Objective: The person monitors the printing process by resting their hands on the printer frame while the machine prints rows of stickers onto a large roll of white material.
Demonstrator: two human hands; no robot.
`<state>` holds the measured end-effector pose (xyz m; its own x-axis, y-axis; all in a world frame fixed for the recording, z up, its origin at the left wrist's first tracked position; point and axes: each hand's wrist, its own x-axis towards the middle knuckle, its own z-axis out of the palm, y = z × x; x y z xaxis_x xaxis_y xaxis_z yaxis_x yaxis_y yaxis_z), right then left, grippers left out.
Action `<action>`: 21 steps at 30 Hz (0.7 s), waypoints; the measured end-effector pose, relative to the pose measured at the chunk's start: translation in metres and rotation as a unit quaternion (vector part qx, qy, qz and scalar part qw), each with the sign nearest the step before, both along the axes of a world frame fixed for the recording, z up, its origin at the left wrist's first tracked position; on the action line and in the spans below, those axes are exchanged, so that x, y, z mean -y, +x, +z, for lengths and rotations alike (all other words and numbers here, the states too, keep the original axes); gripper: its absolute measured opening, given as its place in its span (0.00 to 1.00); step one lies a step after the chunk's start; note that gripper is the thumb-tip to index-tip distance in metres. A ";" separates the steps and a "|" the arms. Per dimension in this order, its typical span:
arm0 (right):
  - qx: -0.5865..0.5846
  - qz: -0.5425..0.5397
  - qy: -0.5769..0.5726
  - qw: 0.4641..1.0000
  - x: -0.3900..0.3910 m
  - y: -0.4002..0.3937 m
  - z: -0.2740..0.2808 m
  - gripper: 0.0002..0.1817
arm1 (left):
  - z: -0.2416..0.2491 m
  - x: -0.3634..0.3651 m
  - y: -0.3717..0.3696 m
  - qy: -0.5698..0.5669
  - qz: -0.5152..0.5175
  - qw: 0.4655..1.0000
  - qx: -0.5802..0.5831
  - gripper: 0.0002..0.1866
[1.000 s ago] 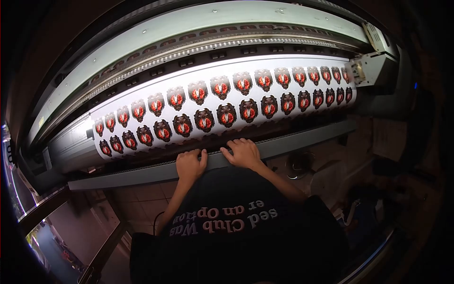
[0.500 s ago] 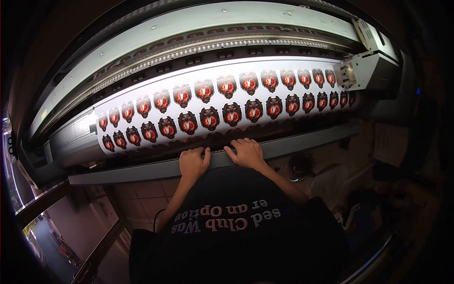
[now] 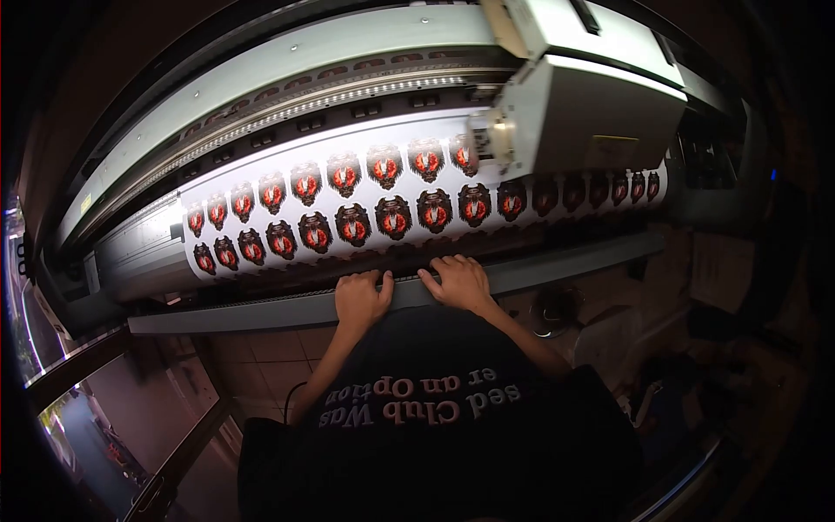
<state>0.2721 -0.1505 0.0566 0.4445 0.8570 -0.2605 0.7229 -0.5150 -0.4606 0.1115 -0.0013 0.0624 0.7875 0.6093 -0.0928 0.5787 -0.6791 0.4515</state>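
My left hand [image 3: 363, 297] lies on the long grey bar [image 3: 226, 321] at the front of a wide printer, its fingers bent over the far edge. To its right, my right hand [image 3: 459, 281] holds the same bar in a like way, and a short gap separates the two thumbs. Beyond the bar, a white printed sheet [image 3: 287, 157] carries rows of dark and red emblems. Over the right part of the sheet stands the large pale print carriage [image 3: 600, 113], which hides some emblems.
A lit rail [image 3: 287, 100] runs across the printer behind the sheet. A silvery roller section [image 3: 139, 244] is at the left. Below the bar, floor tiles [image 3: 270, 345] show at the left and a dim round object [image 3: 557, 306] at the right.
The print carriage has moved left from the right end, now covering part of the sheet. The view has shifted slightly; both hands keep their places on the bar.
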 end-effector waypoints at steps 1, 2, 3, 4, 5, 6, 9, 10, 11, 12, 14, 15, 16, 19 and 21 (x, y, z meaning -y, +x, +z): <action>0.002 -0.002 0.003 1.000 0.000 0.000 -0.001 0.26 | -0.002 0.000 -0.001 0.001 0.000 1.000 -0.001 0.19; 0.004 -0.004 0.005 1.000 0.001 -0.001 -0.001 0.26 | -0.003 0.000 -0.002 0.002 0.001 1.000 -0.004 0.19; 0.002 -0.002 0.007 1.000 0.000 -0.001 -0.001 0.26 | -0.004 0.000 -0.002 0.004 0.003 1.000 -0.006 0.19; 0.006 -0.003 0.008 1.000 0.000 -0.001 0.000 0.26 | -0.003 -0.001 -0.002 -0.004 0.003 1.000 -0.016 0.20; 0.011 -0.004 0.009 1.000 0.000 -0.001 0.000 0.25 | -0.002 -0.001 -0.001 -0.013 0.004 1.000 -0.027 0.20; 0.009 -0.002 0.010 1.000 0.001 -0.001 -0.001 0.25 | -0.002 0.000 -0.001 -0.012 0.007 1.000 -0.028 0.20; 0.028 -0.002 0.035 0.999 0.002 -0.002 -0.005 0.25 | -0.002 0.000 0.000 -0.003 0.017 1.000 -0.011 0.20; 0.033 -0.003 0.048 0.998 0.002 -0.002 -0.006 0.24 | -0.003 0.001 -0.001 -0.002 0.014 1.000 0.007 0.20; 0.038 -0.004 0.062 0.997 0.002 -0.002 -0.007 0.24 | -0.003 0.001 -0.001 0.000 0.013 1.000 0.025 0.19; 0.034 0.000 0.065 0.997 0.001 -0.002 -0.006 0.24 | -0.003 0.001 -0.001 0.003 0.017 1.000 0.022 0.19; 0.041 -0.007 0.082 0.996 0.000 -0.001 -0.003 0.22 | -0.003 0.001 0.000 0.017 0.020 0.997 0.078 0.19; 0.052 -0.009 0.090 0.995 -0.001 -0.002 -0.003 0.21 | -0.005 0.001 -0.001 0.019 0.019 0.997 0.073 0.18; 0.047 -0.004 0.093 0.995 -0.001 -0.001 -0.001 0.21 | -0.005 0.002 -0.001 0.023 0.024 0.997 0.069 0.18; 0.048 -0.010 0.068 0.996 -0.004 -0.002 0.005 0.21 | -0.003 0.002 -0.003 0.008 0.021 0.999 0.034 0.18; 0.039 -0.004 0.061 0.997 -0.005 -0.002 0.005 0.21 | -0.007 0.003 -0.004 0.015 0.030 0.999 0.032 0.18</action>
<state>0.2698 -0.1458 0.0616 0.4672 0.8761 -0.1193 0.7551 -0.4655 -0.4617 0.1072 -0.0038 0.0554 0.7532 0.6573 -0.0242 0.5893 -0.6579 0.4689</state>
